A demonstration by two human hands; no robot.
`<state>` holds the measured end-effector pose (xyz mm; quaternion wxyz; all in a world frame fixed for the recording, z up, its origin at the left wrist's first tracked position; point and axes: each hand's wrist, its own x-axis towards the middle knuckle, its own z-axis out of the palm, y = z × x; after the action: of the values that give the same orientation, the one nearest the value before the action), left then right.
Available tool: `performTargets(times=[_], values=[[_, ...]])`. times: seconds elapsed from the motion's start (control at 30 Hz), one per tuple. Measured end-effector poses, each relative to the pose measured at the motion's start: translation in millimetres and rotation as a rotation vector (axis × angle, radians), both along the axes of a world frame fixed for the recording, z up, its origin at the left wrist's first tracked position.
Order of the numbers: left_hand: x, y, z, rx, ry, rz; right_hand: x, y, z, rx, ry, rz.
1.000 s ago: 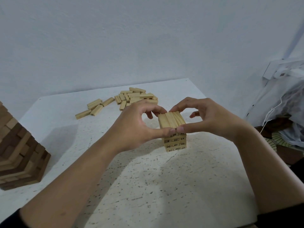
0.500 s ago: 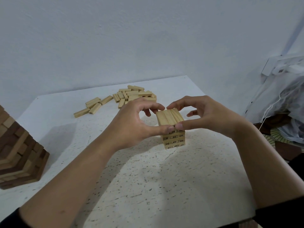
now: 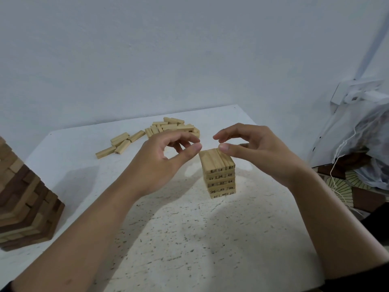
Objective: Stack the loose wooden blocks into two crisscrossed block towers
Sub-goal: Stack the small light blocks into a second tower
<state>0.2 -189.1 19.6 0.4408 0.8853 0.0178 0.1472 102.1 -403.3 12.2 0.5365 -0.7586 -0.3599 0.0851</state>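
Observation:
A short tower of pale numbered wooden blocks (image 3: 220, 178) stands in the middle of the white speckled table (image 3: 189, 239), several layers high, with three blocks across its top. My left hand (image 3: 164, 157) hovers just left of the top layer and holds nothing, its thumb and fingers loosely curved and apart. Just right of the top, my right hand (image 3: 250, 144) hovers the same way, its thumb tip at the tower's upper edge. A pile of loose blocks (image 3: 172, 127) lies at the back of the table, and a few more loose blocks (image 3: 120, 143) lie to its left.
A larger tower of mixed dark and light wood (image 3: 23, 207) stands at the table's left edge. A white plastic bag (image 3: 357, 133) with strings hangs off to the right, beyond the table's right edge. A white wall runs behind the table.
Both hands let go of the tower's top layer and rose slightly, fingers spreading apart. The tower's numbered front face now shows.

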Motion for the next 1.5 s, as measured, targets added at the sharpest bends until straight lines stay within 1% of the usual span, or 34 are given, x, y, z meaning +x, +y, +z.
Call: performTargets(times=[0.07,0.17,0.23,0.3,0.4,0.63,0.73,0.87,0.93,1.0,1.07,1.13,1.33,1.5], values=[[-3.0,2.9,-0.3,0.019,-0.001,0.008,-1.4,4.3,1.0,-0.013,-0.065,-0.058],[-11.9,12.7,-1.2,0.081,-0.021,0.04,-7.0,9.8,5.3,-0.034,-0.308,-0.162],[-20.4,20.2,-3.0,0.124,-0.029,0.07,-15.3,12.9,11.7,0.005,-0.451,-0.204],[-31.0,28.6,-4.2,0.152,-0.025,0.112,-24.9,18.5,19.3,0.033,-0.528,-0.2],[-46.5,44.1,-7.0,0.185,-0.015,0.166,-38.8,31.1,27.5,0.031,-0.581,-0.145],[-78.0,74.6,-4.4,0.15,-0.065,0.319,-64.7,75.5,26.9,0.009,-0.555,-0.048],[-85.0,81.6,-4.1,0.149,-0.101,0.348,-72.1,96.1,20.8,-0.042,-0.466,-0.018],[-76.5,91.9,-11.9,0.142,-0.087,0.382,-70.2,122.3,7.0,-0.1,-0.341,-0.033],[-64.4,95.9,-20.0,0.203,-0.039,0.403,-63.3,137.4,-2.1,-0.16,-0.335,-0.084],[-50.1,98.0,-29.1,0.304,0.058,0.428,-55.0,154.1,-11.7,-0.233,-0.32,-0.133],[-35.3,98.9,-36.9,0.411,0.166,0.452,-46.3,169.6,-20.8,-0.338,-0.31,-0.162],[-22.2,100.5,-43.1,0.481,0.222,0.462,-37.6,183.6,-28.1,-0.448,-0.319,-0.178],[-4.6,106.3,-54.9,0.63,0.314,0.472,-23.7,205.2,-42.1,-0.66,-0.418,-0.235],[-0.9,110.8,-60.5,0.669,0.3,0.478,-18.8,208.9,-47.8,-0.762,-0.508,-0.263]])
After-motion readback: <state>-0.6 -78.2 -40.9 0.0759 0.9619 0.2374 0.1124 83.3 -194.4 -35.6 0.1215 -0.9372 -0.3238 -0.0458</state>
